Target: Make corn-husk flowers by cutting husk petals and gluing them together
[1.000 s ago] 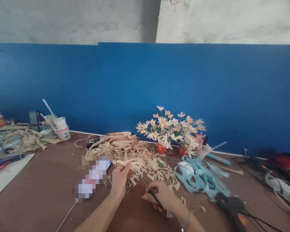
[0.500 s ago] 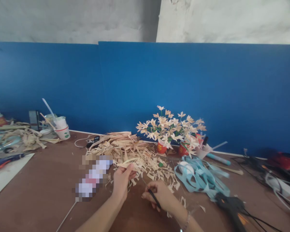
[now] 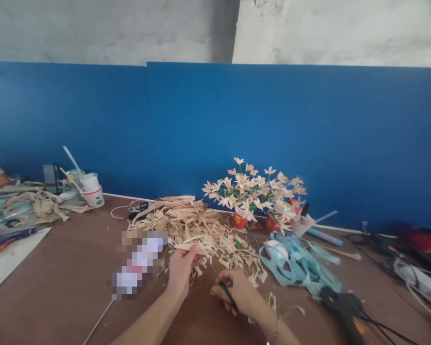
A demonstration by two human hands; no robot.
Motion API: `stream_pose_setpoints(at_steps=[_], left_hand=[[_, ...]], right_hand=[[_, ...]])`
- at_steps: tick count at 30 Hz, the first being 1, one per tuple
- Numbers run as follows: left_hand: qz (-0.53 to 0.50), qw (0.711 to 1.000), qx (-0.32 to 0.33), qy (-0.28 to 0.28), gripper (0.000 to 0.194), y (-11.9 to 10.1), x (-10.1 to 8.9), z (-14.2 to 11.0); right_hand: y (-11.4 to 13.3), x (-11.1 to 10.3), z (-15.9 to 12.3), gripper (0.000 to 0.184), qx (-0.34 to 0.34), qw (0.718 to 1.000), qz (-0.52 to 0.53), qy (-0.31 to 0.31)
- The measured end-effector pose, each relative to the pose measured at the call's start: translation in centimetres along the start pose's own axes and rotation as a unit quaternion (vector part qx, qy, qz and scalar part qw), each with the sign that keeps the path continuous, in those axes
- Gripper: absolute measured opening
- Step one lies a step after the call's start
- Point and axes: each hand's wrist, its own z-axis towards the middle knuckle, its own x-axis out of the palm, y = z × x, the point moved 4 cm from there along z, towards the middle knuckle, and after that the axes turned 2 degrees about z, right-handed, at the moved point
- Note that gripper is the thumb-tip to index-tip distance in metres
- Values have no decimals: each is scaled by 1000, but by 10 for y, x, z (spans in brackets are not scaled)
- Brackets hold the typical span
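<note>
My left hand (image 3: 182, 267) is closed in a pinch on a pale strip of dried husk (image 3: 184, 246), at the front of a heap of husk strips and scraps (image 3: 201, 227). To its right, my right hand (image 3: 233, 290) grips a pair of scissors (image 3: 227, 290) by the black handles. The slim metal blades point up and left towards the left fingertips. Whether they touch the strip I cannot tell. Behind the heap, pale husk flowers (image 3: 242, 182) on green stems stand in red cups (image 3: 240, 220).
Right of my hands lie tangled light-blue ribbon (image 3: 298, 263) and a black glue gun (image 3: 345, 306). Cables and a white power strip (image 3: 416, 275) are farther right. A blurred-out device (image 3: 140, 266) with a cord lies left. A white cup (image 3: 93, 195) stands back left, before the blue panel (image 3: 165, 129).
Hardly anything differs. The left hand stays on the strip, and the right hand with the scissors has shifted only very slightly.
</note>
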Motion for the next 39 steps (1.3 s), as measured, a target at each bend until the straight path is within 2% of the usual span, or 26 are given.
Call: stream_pose_setpoints(at_steps=[6,16,21,23,26,30,39], left_hand=[[8,1000,-4,-3,30,-1,0,0],[36,999,11,19,31,2,0,3],[68,997,32,13,28,-7,-2,5],[98,994,42,15,26,-13,-4,7],[162,985,45,46,24,-18,-3,10],[226,967,45,109,23,-18,1,12],[255,951,10,172,23,-10,4,10]], right_hand=[[0,-2,-1,23,5,1000,1,-13],[0,-4,-2,31,14,1000,-12,9],[-2,-18,-11,33,33,993,-2,116],[-3,-28,-14,33,30,990,-4,138],[-1,-38,-16,32,14,991,7,136],[0,-39,-15,24,25,992,-15,126],[-4,-37,-16,19,51,987,-36,146]])
